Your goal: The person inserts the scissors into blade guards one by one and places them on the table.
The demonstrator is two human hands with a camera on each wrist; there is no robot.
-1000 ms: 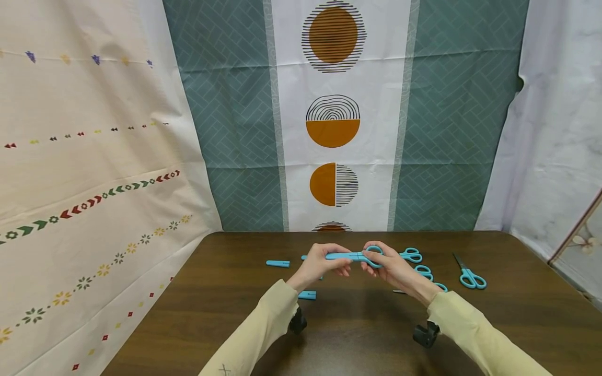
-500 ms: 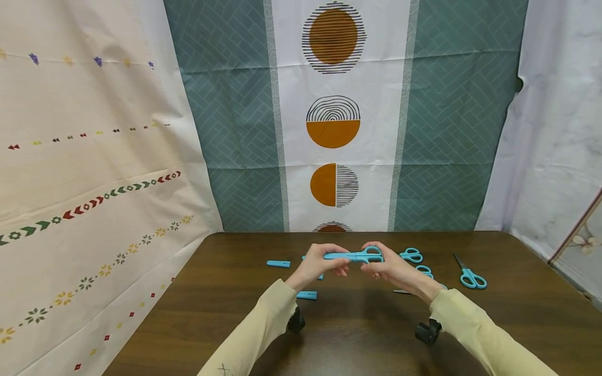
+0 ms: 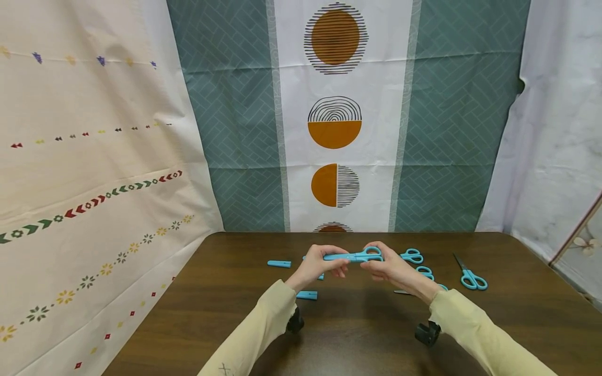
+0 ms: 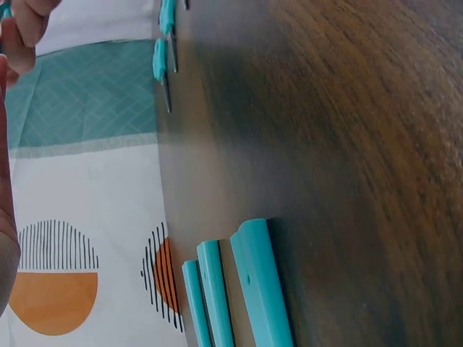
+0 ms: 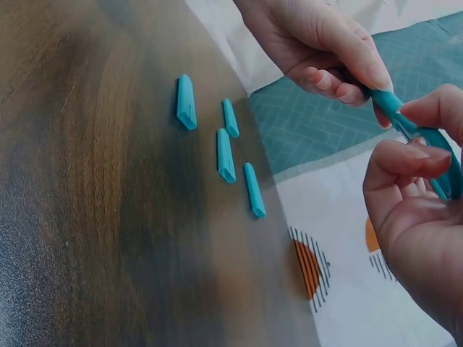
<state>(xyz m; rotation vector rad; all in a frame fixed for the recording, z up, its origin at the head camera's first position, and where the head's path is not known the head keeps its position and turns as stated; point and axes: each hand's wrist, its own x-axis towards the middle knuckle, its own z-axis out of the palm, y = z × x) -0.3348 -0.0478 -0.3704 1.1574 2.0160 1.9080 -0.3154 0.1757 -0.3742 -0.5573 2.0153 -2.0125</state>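
Turquoise loop-handled scissors [image 3: 361, 257], blades sheathed in a matching cap [image 3: 335, 257], bridge two hands above a wooden table [image 3: 362, 334]: the left hand [image 3: 315, 267] pinches the cap, the right hand [image 3: 391, 267] the handles [image 3: 371, 258].

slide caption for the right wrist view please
Left hand and right hand hold sheathed scissors; four loose sheaths lie on the table.

Cloth-screened nook — table [image 3: 362, 334] (patterned hangings [image 3: 336, 156]).

Soft, even light fills the head view! Under the fingers [image 3: 337, 264], a dim shadow smudges the wooden tabletop [image 3: 367, 326], a faint sheen just below. And the right wrist view: duller, hazy, speckled glare well left of the fingers.
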